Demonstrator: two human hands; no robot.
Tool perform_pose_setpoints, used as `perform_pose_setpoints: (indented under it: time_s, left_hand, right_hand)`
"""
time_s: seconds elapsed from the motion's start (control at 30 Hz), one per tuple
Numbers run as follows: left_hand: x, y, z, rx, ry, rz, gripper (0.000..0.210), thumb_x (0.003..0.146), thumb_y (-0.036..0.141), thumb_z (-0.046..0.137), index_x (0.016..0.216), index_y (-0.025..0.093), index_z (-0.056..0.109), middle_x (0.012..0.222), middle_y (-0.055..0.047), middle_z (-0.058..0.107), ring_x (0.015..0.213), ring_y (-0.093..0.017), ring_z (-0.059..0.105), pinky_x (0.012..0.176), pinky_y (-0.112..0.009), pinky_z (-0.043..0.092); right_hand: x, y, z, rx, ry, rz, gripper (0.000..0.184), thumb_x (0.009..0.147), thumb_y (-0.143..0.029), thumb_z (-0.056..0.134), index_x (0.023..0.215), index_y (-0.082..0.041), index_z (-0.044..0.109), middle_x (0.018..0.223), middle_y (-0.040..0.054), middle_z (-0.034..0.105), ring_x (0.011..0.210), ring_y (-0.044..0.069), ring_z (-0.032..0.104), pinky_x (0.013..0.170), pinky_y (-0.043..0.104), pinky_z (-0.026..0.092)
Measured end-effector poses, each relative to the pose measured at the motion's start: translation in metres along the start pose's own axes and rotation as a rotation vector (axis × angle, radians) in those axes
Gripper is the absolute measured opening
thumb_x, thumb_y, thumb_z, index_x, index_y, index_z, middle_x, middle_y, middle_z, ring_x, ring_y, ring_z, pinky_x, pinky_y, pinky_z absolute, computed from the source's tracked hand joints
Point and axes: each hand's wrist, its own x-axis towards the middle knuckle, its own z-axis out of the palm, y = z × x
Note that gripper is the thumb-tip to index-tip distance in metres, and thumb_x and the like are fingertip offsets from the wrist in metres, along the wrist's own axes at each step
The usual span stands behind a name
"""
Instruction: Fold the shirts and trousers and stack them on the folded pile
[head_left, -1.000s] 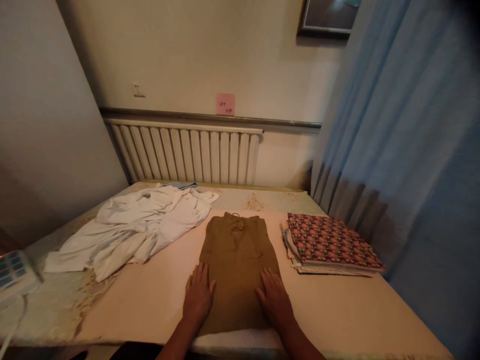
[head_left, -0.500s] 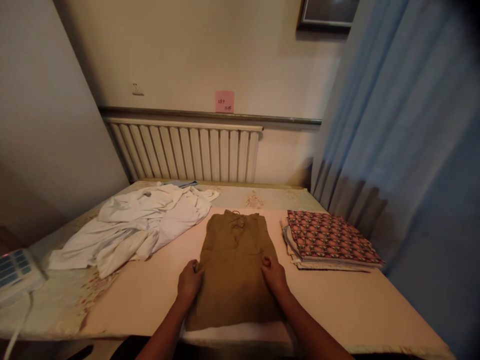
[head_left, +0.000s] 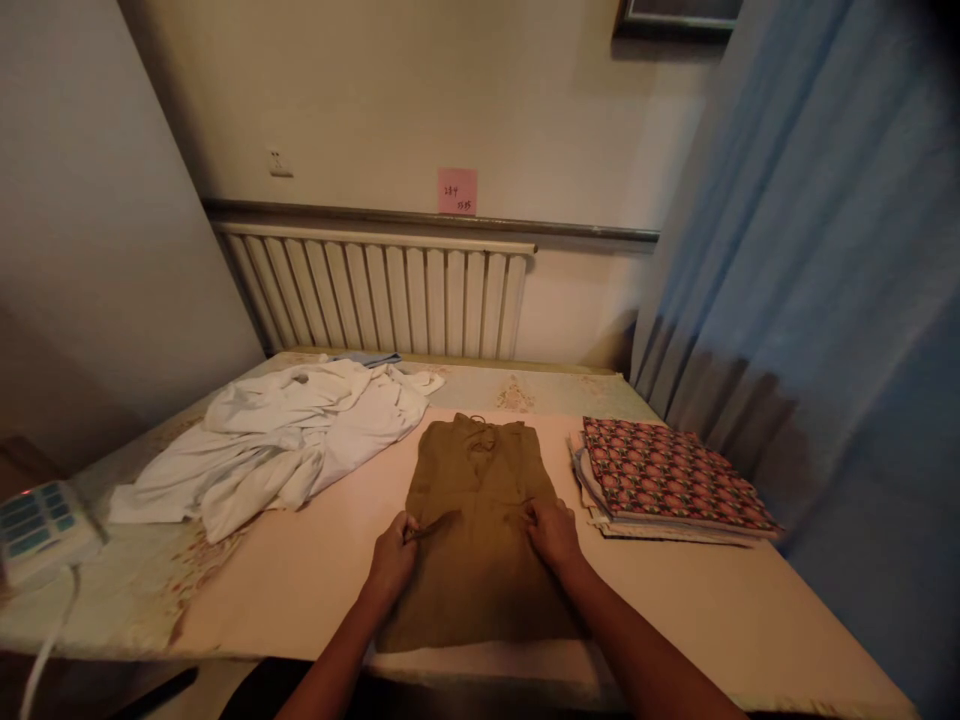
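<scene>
Head view: the olive-brown corded fabric garment [head_left: 476, 575] lies at 6 o'clock, flattened into a panel, seemingly not yet doubled over. Left hand [head_left: 393, 562] and right hand [head_left: 556, 536] pinch its side edges, fingers closed. Crumpled white cloth [head_left: 277, 430] at 9 o'clock looks unfolded; the red-patterned fabric stack [head_left: 667, 470], 4 o'clock, looks finished.

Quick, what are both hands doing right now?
Left hand: closed, pinching the left side of the folded brown cloth garment.
Right hand: closed, pinching the garment's right side.
</scene>
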Motion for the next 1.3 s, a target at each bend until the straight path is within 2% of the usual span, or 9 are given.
perform_pose_setpoints:
  time_s: [0.17,0.27,0.37,0.43,0.57,0.73,1.0,1.13,1.3]
  left_hand:
    - [-0.03,-0.012,0.001,-0.142,-0.132,0.189,0.019,0.068,0.007,0.038,0.074,0.024,0.043,0.091,0.0,0.068,0.091,-0.016,0.063,0.081,-0.024,0.045]
    - [-0.051,-0.029,0.002,-0.079,-0.152,0.289,0.022,0.067,0.006,0.038,0.076,0.025,0.046,0.091,-0.002,0.067,0.093,-0.018,0.061,0.083,-0.027,0.046]
    - [-0.066,-0.041,0.004,0.07,-0.119,0.346,0.031,0.064,0.005,0.039,0.085,0.024,0.054,0.097,-0.004,0.066,0.097,-0.02,0.06,0.086,-0.031,0.046]
    - [-0.072,-0.042,0.004,0.171,-0.078,0.38,0.043,0.066,0.004,0.041,0.101,0.023,0.057,0.107,-0.006,0.065,0.103,-0.022,0.057,0.092,-0.036,0.044]
    - [-0.074,-0.031,0.005,0.4,-0.017,0.477,0.062,0.07,0.003,0.045,0.129,0.022,0.05,0.125,-0.008,0.059,0.113,-0.025,0.052,0.1,-0.041,0.039]
    - [-0.075,-0.018,0.009,0.626,0.091,0.607,0.054,0.082,0.003,0.042,0.133,0.019,0.05,0.131,-0.011,0.056,0.121,-0.025,0.048,0.111,-0.045,0.026]
    - [-0.081,0.013,0.017,0.86,0.072,0.504,0.035,0.086,0.004,0.042,0.113,0.016,0.062,0.118,-0.012,0.062,0.111,-0.026,0.054,0.109,-0.05,0.027]
    - [-0.073,0.03,0.021,0.868,-0.017,0.426,0.032,0.088,0.006,0.041,0.112,0.014,0.061,0.107,-0.012,0.064,0.102,-0.024,0.058,0.099,-0.045,0.038]
    - [-0.069,0.033,0.018,0.794,-0.148,0.356,0.033,0.088,0.006,0.041,0.112,0.017,0.06,0.096,-0.011,0.066,0.094,-0.025,0.061,0.082,-0.039,0.045]
  right_hand:
    - [-0.026,0.001,-0.002,-0.009,0.063,-0.138,0.014,0.079,-0.009,0.05,0.08,-0.02,0.059,0.085,0.0036,0.06,0.086,0.02,0.047,0.076,0.03,0.028]
    - [-0.05,0.009,0.002,-0.014,0.11,-0.26,0.016,0.076,-0.006,0.049,0.077,-0.019,0.057,0.082,0.0037,0.057,0.083,0.02,0.044,0.076,0.03,0.028]
    - [-0.066,0.016,0.008,-0.019,0.107,-0.303,0.019,0.075,-0.004,0.048,0.078,-0.019,0.058,0.082,0.0045,0.057,0.084,0.021,0.044,0.079,0.032,0.029]
    - [-0.071,0.017,0.009,-0.034,0.111,-0.299,0.021,0.076,-0.004,0.047,0.084,-0.019,0.06,0.085,0.0055,0.058,0.086,0.022,0.044,0.082,0.033,0.03]
    - [-0.071,0.01,0.004,-0.095,0.108,-0.293,0.027,0.082,-0.011,0.05,0.104,-0.02,0.062,0.091,0.0066,0.06,0.092,0.024,0.044,0.092,0.038,0.029]
    - [-0.066,0.0,-0.001,-0.14,0.04,-0.29,0.024,0.085,-0.02,0.056,0.107,-0.022,0.063,0.094,0.0068,0.06,0.093,0.024,0.046,0.091,0.038,0.029]
    - [-0.059,-0.013,-0.004,-0.212,-0.052,-0.225,0.031,0.088,-0.023,0.054,0.118,-0.025,0.061,0.098,0.008,0.062,0.093,0.023,0.049,0.08,0.034,0.032]
    - [-0.054,-0.018,-0.005,-0.203,-0.097,-0.237,0.035,0.09,-0.021,0.05,0.123,-0.026,0.058,0.1,0.0072,0.064,0.093,0.022,0.053,0.078,0.032,0.034]
    - [-0.056,-0.02,-0.018,-0.138,-0.044,-0.288,0.031,0.092,-0.016,0.044,0.114,-0.026,0.063,0.095,0.004,0.068,0.087,0.02,0.056,0.075,0.03,0.036]
